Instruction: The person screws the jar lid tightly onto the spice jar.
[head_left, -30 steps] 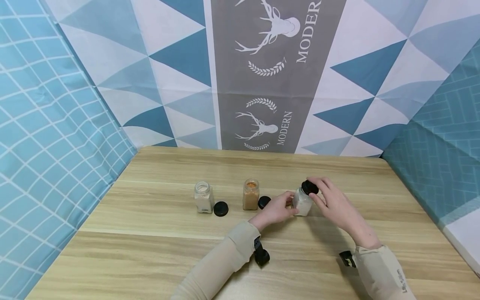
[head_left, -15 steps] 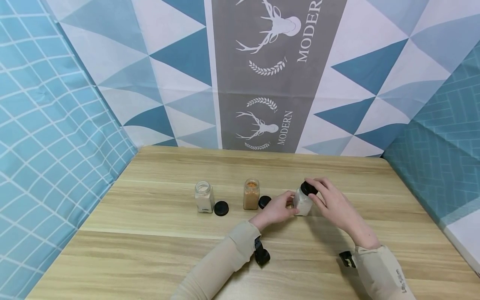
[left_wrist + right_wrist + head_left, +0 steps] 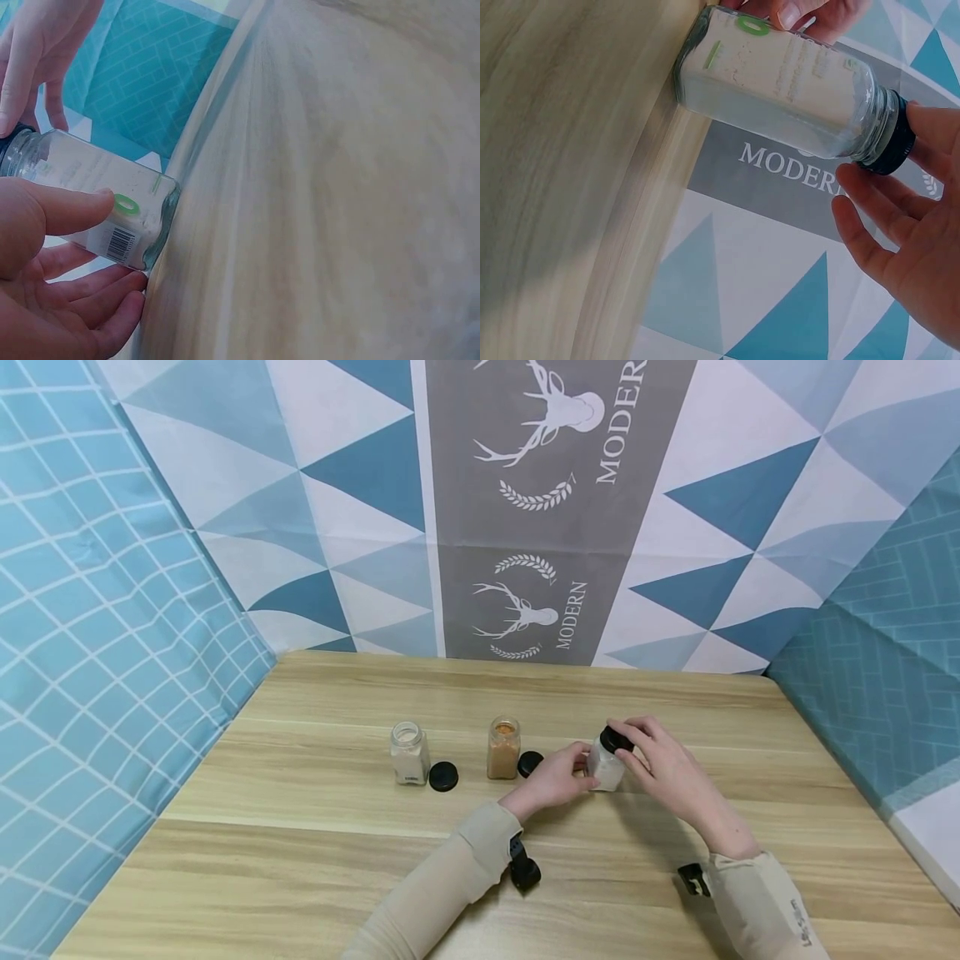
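Observation:
A square glass jar of pale powder (image 3: 604,768) stands on the table at the right, its label and barcode showing in the left wrist view. My left hand (image 3: 553,777) grips the body of this jar low down, thumb on one side and fingers on the other. At its top, my right hand (image 3: 667,768) pinches the black lid (image 3: 891,142) between thumb and fingers. The lid sits at the jar's mouth, with part of the glass neck visible below it. Whether the threads are engaged cannot be told.
An uncapped jar of orange-brown powder (image 3: 503,756) stands left of my left hand, a black lid (image 3: 530,764) beside it. Farther left are an uncapped jar of pale powder (image 3: 409,760) and another black lid (image 3: 443,776). A patterned cloth wall (image 3: 517,527) rises behind the wooden table (image 3: 300,835).
My right hand and the black lid have shifted very slightly left and down at the jar's mouth. The left hand keeps its grip, and the other jars stand where they were.

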`<state>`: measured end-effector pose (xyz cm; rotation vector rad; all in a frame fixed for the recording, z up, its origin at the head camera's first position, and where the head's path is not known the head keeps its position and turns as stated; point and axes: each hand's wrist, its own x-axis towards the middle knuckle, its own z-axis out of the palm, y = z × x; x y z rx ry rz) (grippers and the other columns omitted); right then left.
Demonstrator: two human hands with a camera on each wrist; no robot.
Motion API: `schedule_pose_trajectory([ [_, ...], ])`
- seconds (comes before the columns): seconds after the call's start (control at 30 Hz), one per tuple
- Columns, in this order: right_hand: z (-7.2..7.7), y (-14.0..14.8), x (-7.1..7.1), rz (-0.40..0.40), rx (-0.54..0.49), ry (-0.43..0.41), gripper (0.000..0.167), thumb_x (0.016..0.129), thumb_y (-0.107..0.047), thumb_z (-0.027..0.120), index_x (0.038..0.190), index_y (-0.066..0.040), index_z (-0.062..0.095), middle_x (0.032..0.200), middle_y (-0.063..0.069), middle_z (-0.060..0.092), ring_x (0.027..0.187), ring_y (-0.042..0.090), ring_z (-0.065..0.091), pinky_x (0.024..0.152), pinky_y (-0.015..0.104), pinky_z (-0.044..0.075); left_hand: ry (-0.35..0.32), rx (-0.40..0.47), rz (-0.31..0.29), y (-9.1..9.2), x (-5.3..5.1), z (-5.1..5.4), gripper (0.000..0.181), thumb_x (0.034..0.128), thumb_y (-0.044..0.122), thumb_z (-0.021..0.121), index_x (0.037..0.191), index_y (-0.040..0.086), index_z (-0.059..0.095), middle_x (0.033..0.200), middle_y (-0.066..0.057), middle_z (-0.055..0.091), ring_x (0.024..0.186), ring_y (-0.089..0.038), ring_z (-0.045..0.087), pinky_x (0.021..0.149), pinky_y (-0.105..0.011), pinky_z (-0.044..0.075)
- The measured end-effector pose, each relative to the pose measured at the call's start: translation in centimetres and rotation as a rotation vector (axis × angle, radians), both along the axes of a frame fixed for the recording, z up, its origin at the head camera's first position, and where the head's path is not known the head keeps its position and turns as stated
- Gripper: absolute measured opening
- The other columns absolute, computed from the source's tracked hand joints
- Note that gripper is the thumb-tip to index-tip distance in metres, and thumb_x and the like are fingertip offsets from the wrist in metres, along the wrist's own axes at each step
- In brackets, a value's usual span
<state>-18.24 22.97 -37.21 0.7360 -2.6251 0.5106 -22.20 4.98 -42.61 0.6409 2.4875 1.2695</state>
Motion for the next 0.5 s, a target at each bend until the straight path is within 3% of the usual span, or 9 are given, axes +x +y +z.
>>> schedule_pose_trajectory([
  [0.5,-0.07,0.0,0.01,-0.03,0.001,-0.024,0.042,0.09,-0.025,0.057,0.128,-0.009,0.051,0.111,0.01,0.051,0.091,0.024,0.055,0.071,0.042,0.048,-0.003,-0.018,0.01,0.04,0.15,0.04,0.048,0.0869,0.025,0.062,0.13,0.014,0.045,0.126,-0.006,0.055,0.115,-0.014,0.052,0.092,-0.026,0.044],
])
